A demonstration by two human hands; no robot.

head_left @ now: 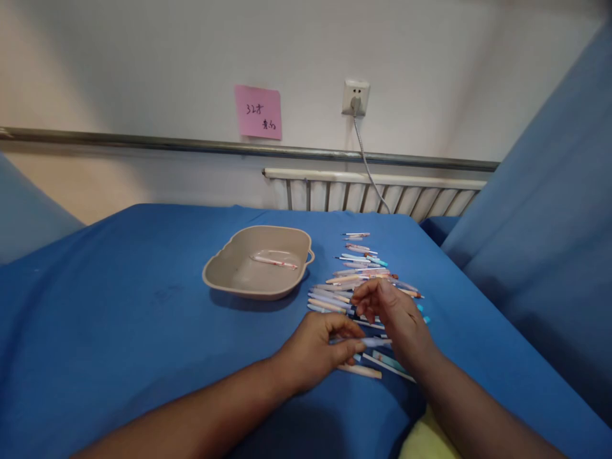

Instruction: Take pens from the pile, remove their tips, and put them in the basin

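Tray: beige scalloped plastic tray (216, 273), one thin white pen (273, 261) inside.
Left hand (318, 350): pinching slim pale pen (377, 342).
Right hand (394, 315): half-curled over pen row (356, 275) right of tray; grip unclear.

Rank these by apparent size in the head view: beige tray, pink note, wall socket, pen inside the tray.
1. beige tray
2. pink note
3. wall socket and pen inside the tray: not ranked, because the pen looks longer but far thinner.
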